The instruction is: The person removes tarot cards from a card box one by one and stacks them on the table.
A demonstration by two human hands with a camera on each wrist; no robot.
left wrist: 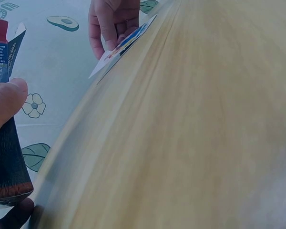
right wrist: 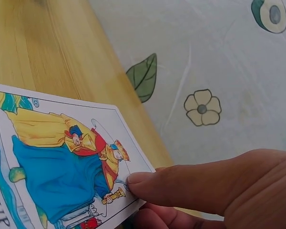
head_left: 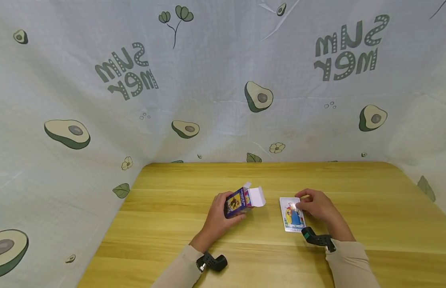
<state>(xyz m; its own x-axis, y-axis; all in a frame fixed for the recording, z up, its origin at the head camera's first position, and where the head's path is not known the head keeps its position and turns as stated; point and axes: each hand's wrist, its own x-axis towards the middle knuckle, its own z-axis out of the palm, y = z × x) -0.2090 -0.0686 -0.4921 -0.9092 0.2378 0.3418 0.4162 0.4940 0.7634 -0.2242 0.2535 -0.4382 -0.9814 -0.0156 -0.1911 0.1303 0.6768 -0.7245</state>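
My left hand (head_left: 217,218) grips a small dark blue and purple card box (head_left: 233,203), tilted, its white top flap (head_left: 257,196) standing open. In the left wrist view the thumb (left wrist: 9,98) presses on the side of the box (left wrist: 9,152). Over to the right, my right hand (head_left: 316,205) pinches a tarot card (head_left: 291,218) by its upper right edge. The card's face (right wrist: 57,162) shows a crowned figure in a blue and yellow robe, with letters reading "CUP" partly cut off. From the left wrist camera the card (left wrist: 128,40) looks tilted, with a second thin edge beneath it.
Both hands work over a yellow wooden table (head_left: 194,180). A pale cloth (head_left: 223,72) printed with avocados, leaves and flowers hangs behind and beside it. Black wrist cameras sit on the left wrist (head_left: 212,262) and right wrist (head_left: 318,239).
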